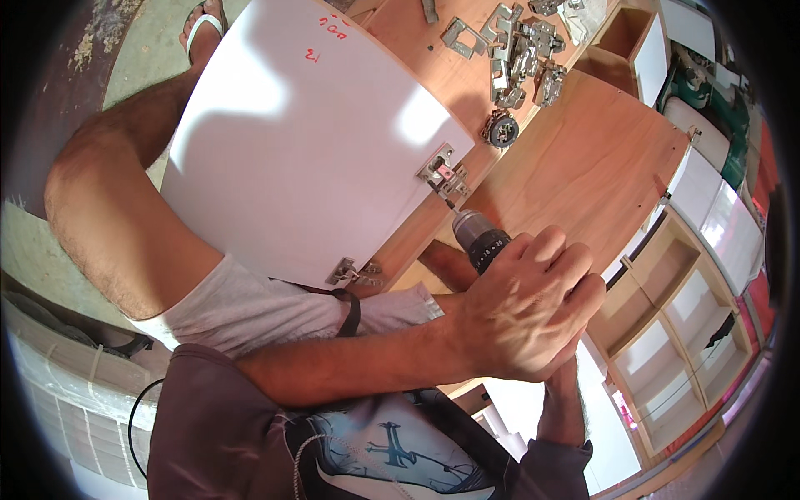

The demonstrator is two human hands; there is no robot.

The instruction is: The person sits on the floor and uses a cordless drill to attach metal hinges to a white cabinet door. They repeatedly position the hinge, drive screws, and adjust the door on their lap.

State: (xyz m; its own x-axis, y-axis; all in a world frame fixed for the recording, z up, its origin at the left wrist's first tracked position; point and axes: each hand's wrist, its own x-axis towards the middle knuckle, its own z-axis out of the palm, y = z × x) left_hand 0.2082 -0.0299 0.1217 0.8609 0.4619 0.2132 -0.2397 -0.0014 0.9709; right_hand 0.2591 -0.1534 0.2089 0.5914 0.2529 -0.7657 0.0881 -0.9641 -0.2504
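The left hand (533, 312) clenches a grey-and-black power drill (477, 236); the right hand is hidden behind it, its grip untellable. The bit reaches a silver metal hinge (445, 172) at the edge of a white flat panel (308, 167), apart from the heaped metal hinges (523, 52).

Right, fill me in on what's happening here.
A person has a drill pointed at a metal hinge on the edge of a white panel. The left hand is curled over the drill; the right hand is hidden behind it. A second hinge sits on the same edge, nearer the person's body. Loose metal hinges lie heaped on a wooden surface beyond the panel.
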